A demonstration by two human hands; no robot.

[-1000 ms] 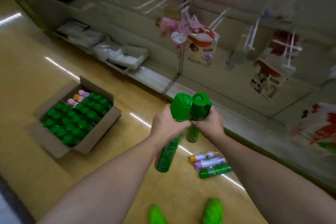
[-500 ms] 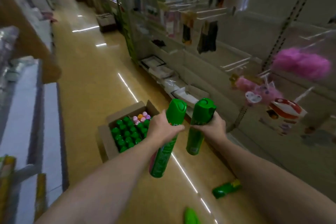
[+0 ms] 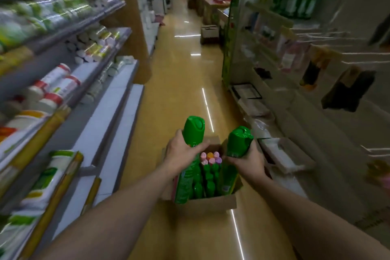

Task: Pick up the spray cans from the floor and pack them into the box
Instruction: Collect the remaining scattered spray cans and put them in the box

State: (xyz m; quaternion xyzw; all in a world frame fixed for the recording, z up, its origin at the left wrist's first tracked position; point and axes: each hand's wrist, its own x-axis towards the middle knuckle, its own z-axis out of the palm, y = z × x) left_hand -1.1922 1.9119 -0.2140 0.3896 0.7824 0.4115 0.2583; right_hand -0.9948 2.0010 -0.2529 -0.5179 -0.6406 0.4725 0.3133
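Head view, lower centre of the frame: both forearms reach forward over an open cardboard box (image 3: 211, 203) standing on the glossy yellow floor (image 3: 179, 91) of a shop aisle. The left hand (image 3: 181, 155) has its grip curled round a green spray can (image 3: 190, 154), fingers wrapped about the upper body just under the cap; the can's long axis runs nearly upright, cap pointing up and slightly away toward the top of the frame, base down over the box's left side. The right hand (image 3: 249, 159) likewise has its grip curled round a second green can (image 3: 237, 145), held just right of centre, cap up and tilted a little to the right, its base low over the box's right side. Between the two held cans, the box shows rows of green caps (image 3: 205, 181) and a small cluster of pink, orange and purple caps (image 3: 211, 158) at its far end. Blurred shelves (image 3: 63, 82) fill the left of the frame.
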